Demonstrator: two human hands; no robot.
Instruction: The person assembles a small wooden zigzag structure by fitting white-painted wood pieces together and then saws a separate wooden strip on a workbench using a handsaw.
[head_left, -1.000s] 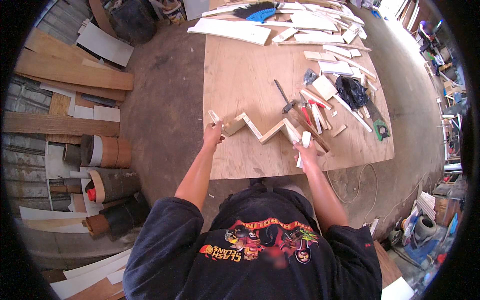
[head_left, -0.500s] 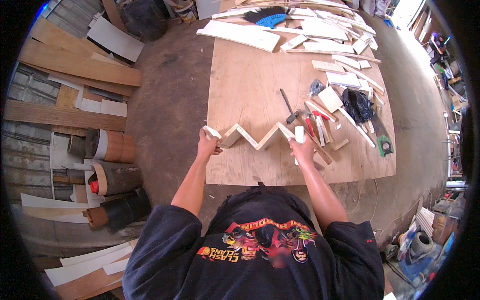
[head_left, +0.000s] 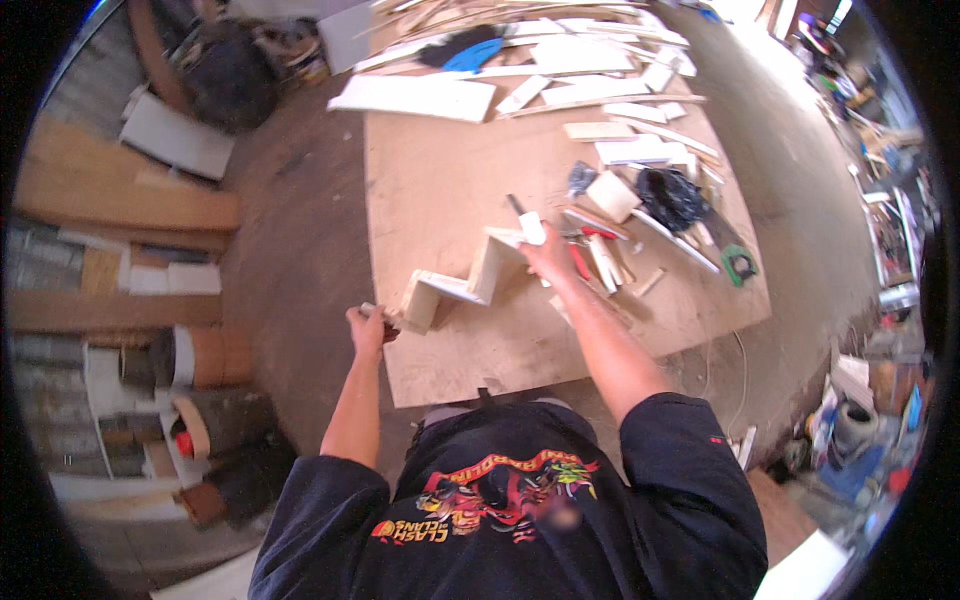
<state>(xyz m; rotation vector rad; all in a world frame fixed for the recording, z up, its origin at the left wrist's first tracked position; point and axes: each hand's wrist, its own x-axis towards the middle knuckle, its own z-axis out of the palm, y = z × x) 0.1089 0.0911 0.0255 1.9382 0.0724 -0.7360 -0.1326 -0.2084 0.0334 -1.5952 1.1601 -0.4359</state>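
Note:
A zigzag wooden frame, made of short pale boards joined at angles, is held between my two hands above the near part of the wooden table. My left hand grips its left end by the table's left edge. Farther away and to the right, my right hand is closed around the other end, where a white-faced board sticks up. The frame slants, its right end farther from me than its left. Just beyond my right hand, a dark tool handle shows, its other end hidden.
Red-handled tools and wood strips lie right of my right hand. Beyond are a black plastic bag and a green-handled saw. White boards and a blue brush cover the table's far end. Rolls stand left.
The zigzag frame has turned: its right end has swung away from me and its left end has come nearer, both hands still holding it. The whole view has shifted and tilted.

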